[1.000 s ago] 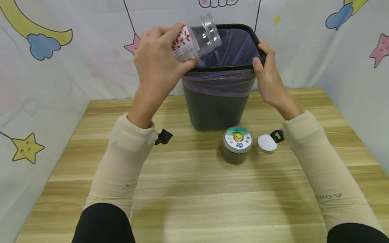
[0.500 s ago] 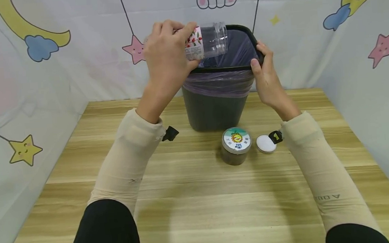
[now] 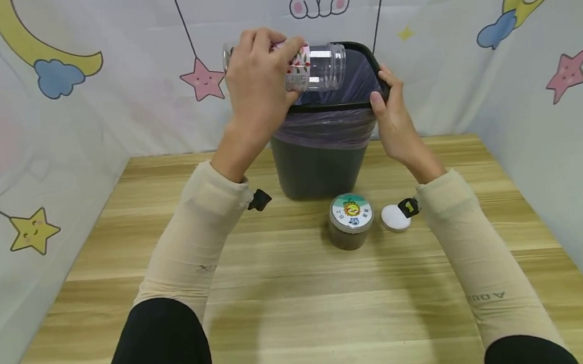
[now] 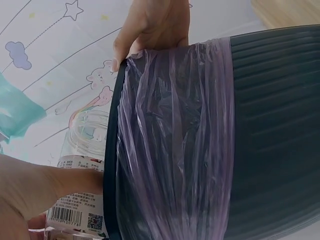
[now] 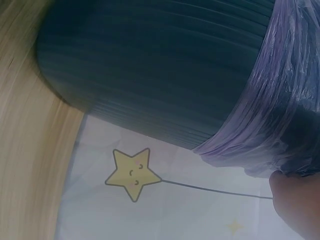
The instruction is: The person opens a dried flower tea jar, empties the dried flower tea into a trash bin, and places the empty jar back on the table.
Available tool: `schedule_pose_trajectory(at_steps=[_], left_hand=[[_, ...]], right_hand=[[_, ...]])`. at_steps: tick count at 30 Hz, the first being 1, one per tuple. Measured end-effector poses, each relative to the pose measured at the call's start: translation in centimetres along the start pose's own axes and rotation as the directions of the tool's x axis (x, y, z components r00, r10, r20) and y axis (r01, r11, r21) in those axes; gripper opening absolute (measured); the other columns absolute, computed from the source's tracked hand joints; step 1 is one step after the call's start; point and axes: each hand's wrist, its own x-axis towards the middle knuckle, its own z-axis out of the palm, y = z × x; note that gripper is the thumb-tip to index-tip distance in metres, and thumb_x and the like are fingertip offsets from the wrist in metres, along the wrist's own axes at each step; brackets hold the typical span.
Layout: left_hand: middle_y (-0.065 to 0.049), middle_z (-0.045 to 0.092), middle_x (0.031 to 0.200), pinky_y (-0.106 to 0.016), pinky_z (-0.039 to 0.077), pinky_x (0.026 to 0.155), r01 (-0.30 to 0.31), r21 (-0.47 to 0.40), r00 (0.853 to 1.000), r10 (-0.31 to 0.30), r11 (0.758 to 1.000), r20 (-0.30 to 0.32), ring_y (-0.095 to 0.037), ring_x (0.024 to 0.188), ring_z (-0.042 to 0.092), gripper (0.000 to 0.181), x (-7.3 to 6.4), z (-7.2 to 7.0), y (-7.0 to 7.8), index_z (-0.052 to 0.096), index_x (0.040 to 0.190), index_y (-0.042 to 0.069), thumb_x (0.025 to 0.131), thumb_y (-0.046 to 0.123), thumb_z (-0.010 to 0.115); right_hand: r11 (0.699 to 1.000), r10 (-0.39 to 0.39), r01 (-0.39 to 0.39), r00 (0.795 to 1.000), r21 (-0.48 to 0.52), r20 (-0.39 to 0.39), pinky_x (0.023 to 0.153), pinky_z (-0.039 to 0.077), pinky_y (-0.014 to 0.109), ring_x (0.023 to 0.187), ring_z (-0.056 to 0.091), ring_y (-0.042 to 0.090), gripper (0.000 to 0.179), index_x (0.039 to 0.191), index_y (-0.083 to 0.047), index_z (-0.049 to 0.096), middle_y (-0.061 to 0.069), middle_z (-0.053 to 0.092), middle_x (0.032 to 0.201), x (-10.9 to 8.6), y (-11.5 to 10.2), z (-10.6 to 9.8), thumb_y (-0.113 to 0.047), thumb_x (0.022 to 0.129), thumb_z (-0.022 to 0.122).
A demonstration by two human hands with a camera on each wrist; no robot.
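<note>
My left hand [image 3: 259, 84] grips a clear plastic jar [image 3: 326, 66] with a printed berry label. The jar lies on its side over the trash can [image 3: 321, 168], its open mouth pointing right above the bin's opening. A purple trash bag [image 3: 328, 129] lines the dark grey can and folds over its black rim. At the right corner my right hand [image 3: 394, 119] holds that rim, thumb on the near side. In the left wrist view the jar's barcode label [image 4: 75, 210] shows behind the rim. What lies deep in the bin is hidden.
A lidded round jar [image 3: 351, 221] with a cartoon sun on top stands in front of the can. Beside it lies a white lid [image 3: 395, 218], partly covered by the right wrist strap [image 3: 408, 207]. Printed cloth walls [image 3: 104, 25] surround the wooden table [image 3: 302, 312].
My left hand has moved right with the jar and turned it from mouth tilted up to about level, its mouth now over the bin. The right hand still holds the rim.
</note>
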Motion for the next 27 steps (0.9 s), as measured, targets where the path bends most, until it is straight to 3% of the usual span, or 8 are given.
schedule_pose_trajectory(at_steps=[8, 13, 19, 27], left_hand=[[-0.006, 0.056, 0.133, -0.036, 0.039, 0.109, -0.068, 0.005, 0.996, 0.068, 0.998, -0.056, -0.024, 0.128, 0.045, 0.062, 0.3, 0.1, 0.6, 0.065, 0.135, 0.024, 0.077, 0.02, 0.088], [-0.007, 0.058, 0.129, -0.033, 0.037, 0.109, -0.09, 0.001, 0.993, 0.089, 0.996, -0.081, -0.024, 0.126, 0.047, 0.061, 0.5, 0.3, 0.6, 0.069, 0.13, 0.023, 0.074, 0.011, 0.089], [-0.007, 0.06, 0.124, -0.036, 0.04, 0.106, -0.103, -0.01, 0.989, 0.101, 0.995, -0.108, -0.025, 0.123, 0.049, 0.055, 0.6, 0.7, 0.4, 0.071, 0.126, 0.02, 0.076, 0.0, 0.08], [-0.008, 0.061, 0.122, -0.036, 0.037, 0.108, -0.142, -0.026, 0.982, 0.137, 0.99, -0.126, -0.025, 0.122, 0.049, 0.051, 0.7, 0.9, 0.6, 0.073, 0.123, 0.018, 0.079, -0.009, 0.069]], right_hand=[[1.0, 0.01, -0.01, 1.0, 0.013, 0.005, 0.12, 0.005, 0.034, 0.15, 0.005, 0.023, 0.089, 0.151, 0.007, 0.01, 0.019, 0.001, 0.164, 0.0, 0.0, -0.1, -0.063, 0.1, 0.03], [1.0, 0.02, -0.02, 1.0, 0.012, 0.007, 0.119, 0.005, 0.033, 0.15, 0.004, 0.022, 0.087, 0.151, 0.006, 0.01, 0.018, 0.0, 0.164, 0.1, 0.0, 0.1, -0.062, 0.1, 0.031], [1.0, 0.004, -0.004, 1.0, -0.007, 0.014, 0.119, 0.006, 0.031, 0.15, 0.004, 0.024, 0.086, 0.15, 0.009, 0.011, 0.021, 0.0, 0.163, 0.1, -0.4, 0.4, -0.059, 0.102, 0.03], [1.0, 0.002, -0.002, 1.0, -0.026, -0.001, 0.119, 0.006, 0.031, 0.15, 0.005, 0.021, 0.09, 0.151, 0.006, 0.011, 0.016, 0.002, 0.164, 0.4, 1.0, 0.4, -0.066, 0.099, 0.028]])
